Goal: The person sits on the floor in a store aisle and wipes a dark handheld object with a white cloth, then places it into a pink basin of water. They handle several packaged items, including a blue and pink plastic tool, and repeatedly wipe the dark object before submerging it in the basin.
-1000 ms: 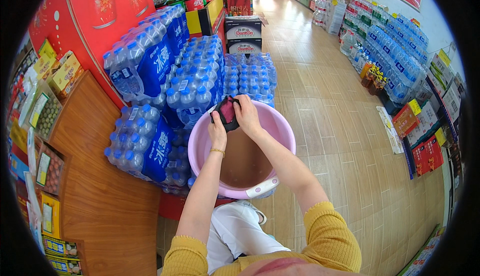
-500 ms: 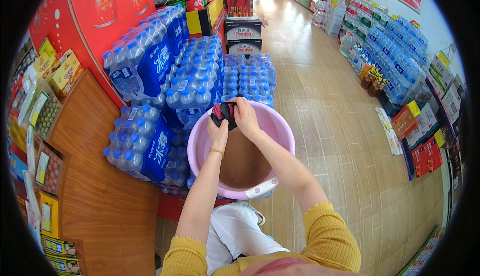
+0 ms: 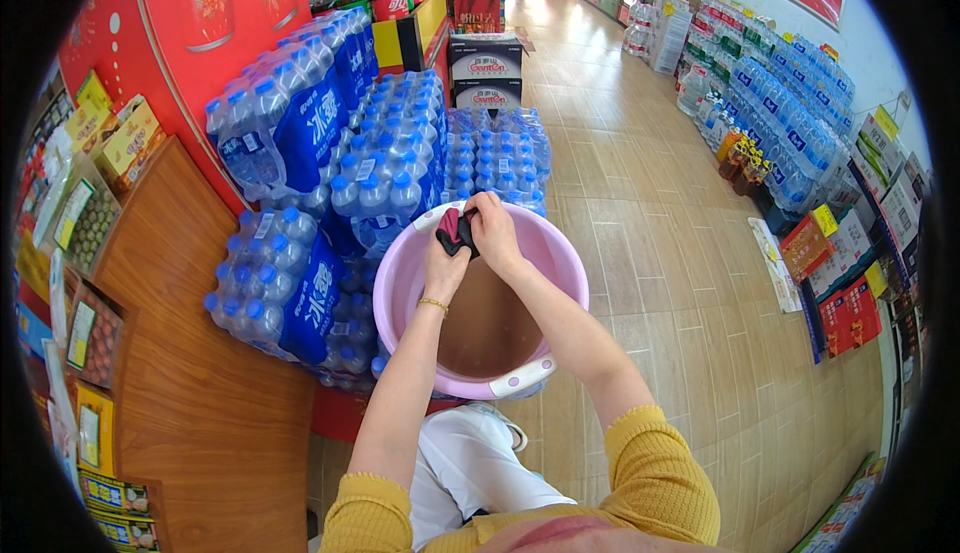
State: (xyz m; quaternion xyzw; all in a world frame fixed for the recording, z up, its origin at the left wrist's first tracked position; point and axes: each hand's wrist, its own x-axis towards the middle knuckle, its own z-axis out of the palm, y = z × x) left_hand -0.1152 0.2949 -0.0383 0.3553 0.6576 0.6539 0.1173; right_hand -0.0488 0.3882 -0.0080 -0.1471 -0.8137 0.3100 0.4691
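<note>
Both hands are closed on a bunched black and dark-pink cloth over the far part of a pink-lilac basin. My left hand grips the cloth from its near side. My right hand holds it at its right, with the fingertips at the top. Murky brown water fills the lower part of the basin, below the hands. The cloth is above the water, and much of it is hidden by the fingers.
Shrink-wrapped water bottles are stacked beside and beyond the basin. A wooden counter stands at the left, near egg trays. Dark cartons stand ahead. Tiled floor runs along the right, toward more bottle packs.
My left hand has shifted slightly right, closer to my right hand. The cloth is bunched smaller between them, with less of it showing at the left. The basin stays in place.
</note>
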